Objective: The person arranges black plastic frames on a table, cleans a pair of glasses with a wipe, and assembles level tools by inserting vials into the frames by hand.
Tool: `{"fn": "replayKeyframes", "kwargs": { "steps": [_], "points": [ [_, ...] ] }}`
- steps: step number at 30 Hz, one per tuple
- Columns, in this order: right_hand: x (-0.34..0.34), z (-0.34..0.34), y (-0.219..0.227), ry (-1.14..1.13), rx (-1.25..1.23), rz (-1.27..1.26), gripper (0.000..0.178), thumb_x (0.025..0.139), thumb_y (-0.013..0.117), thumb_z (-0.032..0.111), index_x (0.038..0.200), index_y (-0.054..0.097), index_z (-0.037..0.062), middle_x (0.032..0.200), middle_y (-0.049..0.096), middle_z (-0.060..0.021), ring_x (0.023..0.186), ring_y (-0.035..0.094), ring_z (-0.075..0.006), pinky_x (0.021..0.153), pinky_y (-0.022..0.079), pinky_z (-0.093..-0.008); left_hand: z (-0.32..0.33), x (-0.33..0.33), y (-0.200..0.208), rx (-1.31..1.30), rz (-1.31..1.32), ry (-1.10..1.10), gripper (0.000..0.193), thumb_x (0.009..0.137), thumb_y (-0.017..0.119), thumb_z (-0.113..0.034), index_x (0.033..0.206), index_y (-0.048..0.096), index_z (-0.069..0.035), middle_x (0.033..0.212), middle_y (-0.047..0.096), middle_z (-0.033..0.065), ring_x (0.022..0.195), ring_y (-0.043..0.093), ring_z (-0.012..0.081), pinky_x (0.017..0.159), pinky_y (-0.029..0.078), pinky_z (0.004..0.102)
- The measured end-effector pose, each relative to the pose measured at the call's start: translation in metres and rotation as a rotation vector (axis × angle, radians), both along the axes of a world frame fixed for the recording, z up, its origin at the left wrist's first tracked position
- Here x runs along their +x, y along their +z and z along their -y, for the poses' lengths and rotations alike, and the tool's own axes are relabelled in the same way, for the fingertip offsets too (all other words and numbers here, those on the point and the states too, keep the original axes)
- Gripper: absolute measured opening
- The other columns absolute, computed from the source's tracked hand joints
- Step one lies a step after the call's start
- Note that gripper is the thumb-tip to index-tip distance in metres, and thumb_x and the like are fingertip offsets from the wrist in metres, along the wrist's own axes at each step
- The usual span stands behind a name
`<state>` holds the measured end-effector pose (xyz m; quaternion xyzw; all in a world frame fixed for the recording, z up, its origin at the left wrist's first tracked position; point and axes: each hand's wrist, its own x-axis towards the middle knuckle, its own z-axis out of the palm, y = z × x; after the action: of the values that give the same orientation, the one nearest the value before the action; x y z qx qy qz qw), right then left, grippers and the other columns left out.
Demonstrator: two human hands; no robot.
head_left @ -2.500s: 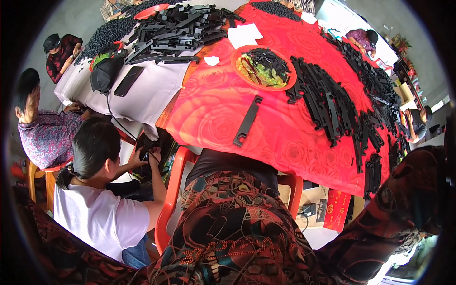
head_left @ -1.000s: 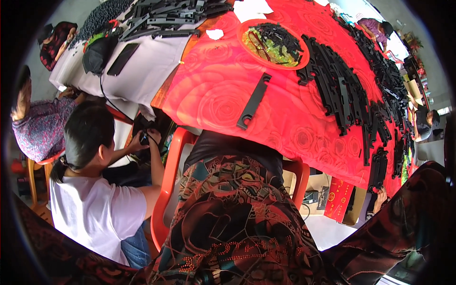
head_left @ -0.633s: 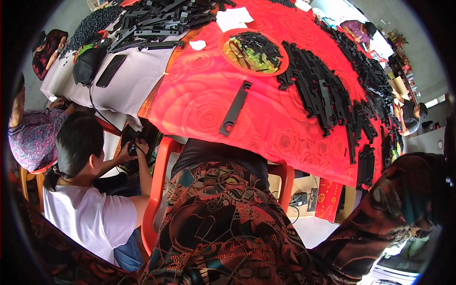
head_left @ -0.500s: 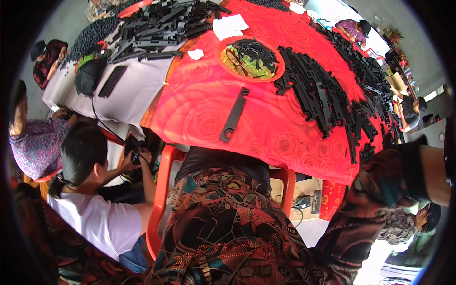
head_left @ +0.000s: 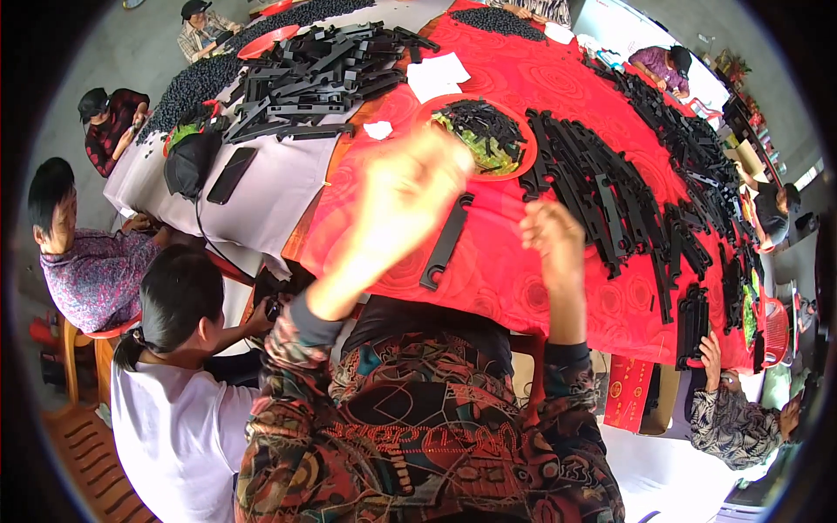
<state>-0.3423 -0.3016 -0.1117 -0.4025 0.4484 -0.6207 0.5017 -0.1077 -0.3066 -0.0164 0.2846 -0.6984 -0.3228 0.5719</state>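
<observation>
My left hand [head_left: 418,187] is raised over the red table, in front of the left rim of a red bowl [head_left: 530,157]. Motion smears its fingers, so their grip cannot be made out. To the right, my right hand [head_left: 554,234] is up in the air with its fingers curled in; whether anything is inside them is hidden. Between the two hands a single long black plastic part [head_left: 447,247], notched at its ends, lies on the red tablecloth [head_left: 488,283]. Thin black strips [head_left: 479,116] and yellow-green pieces [head_left: 490,155] fill the bowl.
Rows of black plastic parts [head_left: 602,196] lie right of the bowl, and a heap of them [head_left: 323,74] covers the far left. White paper [head_left: 438,77], a phone [head_left: 232,174] and a black cap [head_left: 192,166] lie about. A co-worker in white [head_left: 179,392] sits close on my left.
Both my hands have come into view over the table; before, only my right forearm showed at the right edge. The view has shifted slightly. The single black part still lies on the cloth.
</observation>
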Motion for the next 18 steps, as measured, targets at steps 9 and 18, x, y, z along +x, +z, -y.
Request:
{"fn": "replayKeyframes", "kwargs": {
  "steps": [9,18],
  "points": [
    [0.052,0.003,-0.105,-0.124,-0.105,-0.156,0.010,0.089,0.050,0.006,0.088,0.059,0.0031,0.073,0.060,-0.0009,0.064,0.055,-0.0078,0.057,0.045,-0.0218,0.029,-0.030,-0.175,0.114,0.961,0.377,0.049,0.073,0.068,-0.040,0.099,0.048,-0.003,0.086,0.057,0.0175,0.082,0.057,0.0362,0.063,0.048,0.0470],
    [0.043,0.007,-0.127,-0.102,-0.207,-0.367,0.016,0.087,0.047,-0.003,0.098,0.057,0.0009,0.075,0.057,-0.0024,0.065,0.052,-0.0052,0.057,0.044,-0.0189,0.046,0.013,-0.174,0.278,0.473,0.309,0.038,0.084,0.062,-0.035,0.095,0.056,0.001,0.071,0.062,0.0109,0.061,0.062,0.0192,0.054,0.048,0.0302]
  ]
}}
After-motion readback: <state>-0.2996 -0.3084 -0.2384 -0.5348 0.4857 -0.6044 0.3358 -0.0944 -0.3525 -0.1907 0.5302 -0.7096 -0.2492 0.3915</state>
